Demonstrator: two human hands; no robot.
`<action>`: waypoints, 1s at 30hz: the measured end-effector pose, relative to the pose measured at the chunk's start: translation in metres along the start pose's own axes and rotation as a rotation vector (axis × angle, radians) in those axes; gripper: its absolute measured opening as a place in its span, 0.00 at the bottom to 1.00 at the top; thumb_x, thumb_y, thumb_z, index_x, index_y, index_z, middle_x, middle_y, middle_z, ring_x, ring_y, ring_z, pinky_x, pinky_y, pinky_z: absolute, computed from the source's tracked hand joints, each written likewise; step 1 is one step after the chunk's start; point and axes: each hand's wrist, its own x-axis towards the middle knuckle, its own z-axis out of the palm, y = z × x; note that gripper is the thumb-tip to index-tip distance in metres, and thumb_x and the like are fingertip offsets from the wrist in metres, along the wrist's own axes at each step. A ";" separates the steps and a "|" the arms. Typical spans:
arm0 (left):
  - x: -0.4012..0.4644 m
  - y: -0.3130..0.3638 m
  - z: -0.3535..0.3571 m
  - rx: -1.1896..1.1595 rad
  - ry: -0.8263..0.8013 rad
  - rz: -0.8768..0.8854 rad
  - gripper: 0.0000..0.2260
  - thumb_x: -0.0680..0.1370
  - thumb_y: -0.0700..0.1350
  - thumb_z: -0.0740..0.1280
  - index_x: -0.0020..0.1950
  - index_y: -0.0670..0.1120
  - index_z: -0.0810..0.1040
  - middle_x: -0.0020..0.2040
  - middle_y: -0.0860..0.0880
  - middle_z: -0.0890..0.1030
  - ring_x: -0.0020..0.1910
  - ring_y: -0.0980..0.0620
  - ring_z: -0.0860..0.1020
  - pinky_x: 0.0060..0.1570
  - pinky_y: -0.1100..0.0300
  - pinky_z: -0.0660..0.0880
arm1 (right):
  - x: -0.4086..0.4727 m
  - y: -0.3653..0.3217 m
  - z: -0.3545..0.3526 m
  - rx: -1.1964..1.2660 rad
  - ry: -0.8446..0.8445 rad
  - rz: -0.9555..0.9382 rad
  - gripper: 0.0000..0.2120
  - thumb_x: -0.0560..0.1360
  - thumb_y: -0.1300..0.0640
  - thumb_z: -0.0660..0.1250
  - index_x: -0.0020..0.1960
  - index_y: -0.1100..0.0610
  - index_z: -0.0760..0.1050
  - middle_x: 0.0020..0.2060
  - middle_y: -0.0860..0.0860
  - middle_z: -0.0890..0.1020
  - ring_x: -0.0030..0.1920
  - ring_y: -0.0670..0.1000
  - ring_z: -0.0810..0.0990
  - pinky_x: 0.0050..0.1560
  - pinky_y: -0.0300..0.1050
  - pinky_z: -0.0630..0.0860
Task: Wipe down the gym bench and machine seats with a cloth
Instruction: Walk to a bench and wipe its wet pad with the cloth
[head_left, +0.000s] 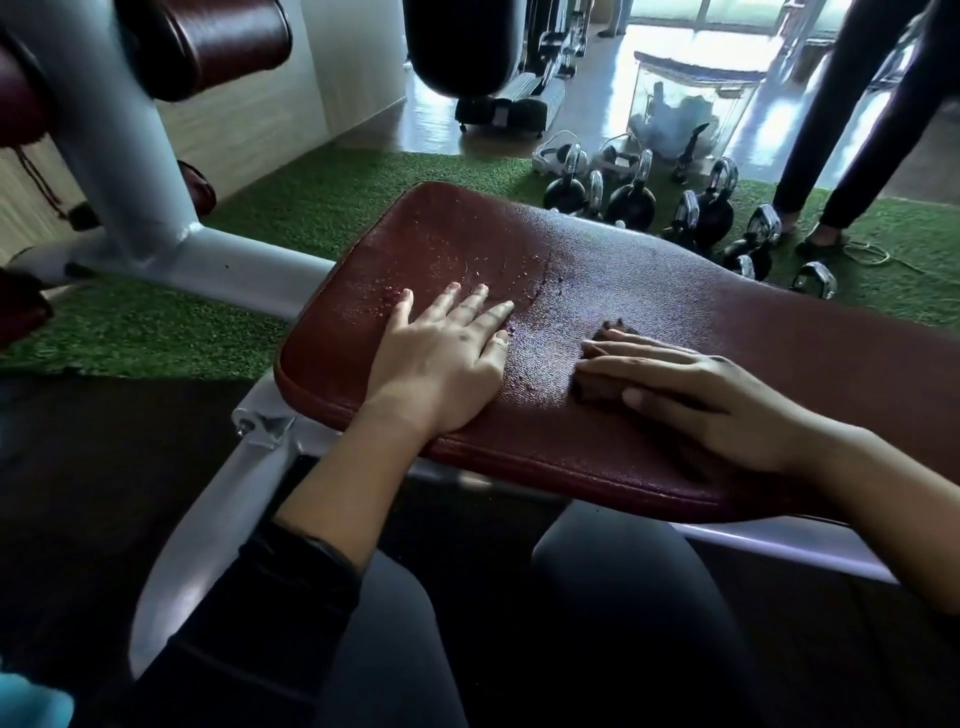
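We are looking down at a gym floor of green turf, where a red padded bench is crossing our view on a grey frame. Beyond the bench, kettlebells are standing on the turf, and another person's legs are showing near them.

Our left hand is lying flat on the bench near its rounded end, fingers straight and spread, holding nothing and seemingly bracing us. Our right hand is pressing a dark cloth onto the pad just beside the left hand, fingers extended over it rather than curled round it; most of the cloth is hidden beneath the palm.

We are judging the job as barely begun. Droplets are beading on the pad beyond the left hand's fingers, so that end is wet and not yet wiped. The stretch around the cloth is looking duller and more even, perhaps wiped already. The long run of bench behind the right hand, the pad's edges, and the rollers on the machine beside the bench all seem to be waiting.
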 end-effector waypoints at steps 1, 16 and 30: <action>-0.001 -0.001 0.000 -0.017 0.019 0.010 0.22 0.83 0.55 0.49 0.78 0.60 0.56 0.79 0.58 0.53 0.78 0.58 0.48 0.75 0.49 0.40 | -0.002 0.006 -0.003 0.000 0.005 0.041 0.20 0.79 0.45 0.55 0.70 0.46 0.68 0.70 0.41 0.68 0.74 0.41 0.58 0.75 0.43 0.54; -0.031 -0.077 -0.014 -0.091 0.174 -0.048 0.27 0.73 0.66 0.48 0.71 0.67 0.65 0.76 0.62 0.60 0.76 0.59 0.54 0.75 0.48 0.52 | 0.034 -0.025 0.011 0.002 -0.121 0.183 0.22 0.80 0.43 0.53 0.71 0.32 0.51 0.74 0.35 0.51 0.71 0.30 0.43 0.69 0.27 0.41; -0.034 -0.081 -0.010 -0.202 0.235 -0.042 0.23 0.78 0.56 0.47 0.71 0.64 0.68 0.75 0.63 0.63 0.75 0.60 0.57 0.75 0.55 0.51 | 0.043 -0.087 0.065 -0.364 0.030 -0.205 0.22 0.81 0.48 0.51 0.74 0.47 0.61 0.74 0.50 0.62 0.75 0.51 0.57 0.74 0.50 0.58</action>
